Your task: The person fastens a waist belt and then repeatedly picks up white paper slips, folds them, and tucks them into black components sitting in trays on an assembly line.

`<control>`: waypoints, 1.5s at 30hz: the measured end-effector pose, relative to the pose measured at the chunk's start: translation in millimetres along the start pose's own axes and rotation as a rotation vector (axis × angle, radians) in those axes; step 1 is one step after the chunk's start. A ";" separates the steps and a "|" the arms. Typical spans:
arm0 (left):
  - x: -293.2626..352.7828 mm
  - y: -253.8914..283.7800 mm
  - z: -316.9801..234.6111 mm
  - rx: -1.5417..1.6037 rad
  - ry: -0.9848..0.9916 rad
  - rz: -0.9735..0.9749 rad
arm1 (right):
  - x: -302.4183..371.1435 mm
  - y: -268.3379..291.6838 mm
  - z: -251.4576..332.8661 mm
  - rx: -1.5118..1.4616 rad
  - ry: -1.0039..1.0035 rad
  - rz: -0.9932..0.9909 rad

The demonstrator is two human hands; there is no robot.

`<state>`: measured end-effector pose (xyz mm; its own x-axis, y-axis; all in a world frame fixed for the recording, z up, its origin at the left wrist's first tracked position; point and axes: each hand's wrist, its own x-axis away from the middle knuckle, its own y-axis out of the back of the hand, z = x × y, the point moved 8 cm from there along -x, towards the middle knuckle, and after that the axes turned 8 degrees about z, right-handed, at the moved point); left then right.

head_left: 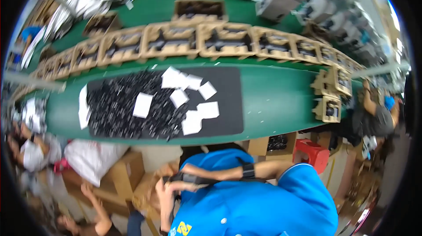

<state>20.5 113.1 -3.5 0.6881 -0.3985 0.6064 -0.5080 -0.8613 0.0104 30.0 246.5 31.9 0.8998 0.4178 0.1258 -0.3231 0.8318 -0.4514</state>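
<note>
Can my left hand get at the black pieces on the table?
Probably yes. The black pieces lie near this edge of the table, mostly uncovered; white sheets hide some. Nothing bulky stands between them and your left hand.

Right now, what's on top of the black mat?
Lots of small black pieces and some white papers. The papers cover what's underneath them, so I can't see that.

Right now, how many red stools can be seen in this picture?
1: the red stool, just right of an open cardboard box, near the green table. Others may be hidden.
</note>
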 end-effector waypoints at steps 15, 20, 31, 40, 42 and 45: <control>10.9 -25.4 -13.3 -0.185 0.025 0.111 | 23.1 20.1 -28.6 0.064 -0.343 0.161; 16.7 -50.8 -21.2 -0.200 0.029 0.336 | 23.7 39.5 20.0 0.426 -0.396 0.109; 24.1 -32.8 -42.6 -0.485 -0.320 0.195 | 9.7 37.6 8.6 -0.279 -0.732 0.146; 16.6 14.3 -43.4 -0.170 -0.216 0.187 | -14.9 -12.9 -50.7 -0.552 -0.490 0.671; 13.9 15.2 -47.5 -0.238 -0.228 0.293 | -25.8 -24.1 -33.1 -0.445 -0.549 0.622; 11.4 21.4 -55.0 -0.282 -0.243 0.324 | -40.1 -23.6 -31.9 -0.191 -0.348 0.479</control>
<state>-11.0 107.4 47.3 0.5555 -0.7227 0.4113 -0.8131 -0.5756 0.0867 11.0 198.4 9.3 0.5094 0.8497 0.1362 -0.5800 0.4559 -0.6751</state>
